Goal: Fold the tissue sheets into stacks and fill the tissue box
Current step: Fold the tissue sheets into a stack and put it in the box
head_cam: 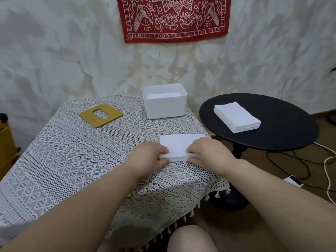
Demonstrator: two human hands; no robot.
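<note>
Two bare hands close on a folded tissue stack near the right edge of a lace-covered table. The left hand pinches the stack's near-left corner, fingers curled over its edge; the right hand grips the near-right corner the same way. The stack lies flat on the cloth, its far half showing between and beyond the hands.

The risks start at that grip. Held only at two near corners, the loose sheets could fan open or sag at the far side if lifted, and the fold would be lost. The stack also sits close to the table's right edge, so a careless slide could send it over onto the floor.

Farther back stands the white box, open at the top, with white tissue already showing inside. Its opening looks only slightly larger than the stack, so a skewed entry could catch corners on the rim and crumple the sheets. To the left of the box lies its tan lid, apart from it, slot facing up.

On the right, a round black side table carries a pile of unfolded sheets, well apart from the hands. Reaching across the gap for it could drag the lace cloth or brush the box. Cables and a phone lie on the floor below.
</note>
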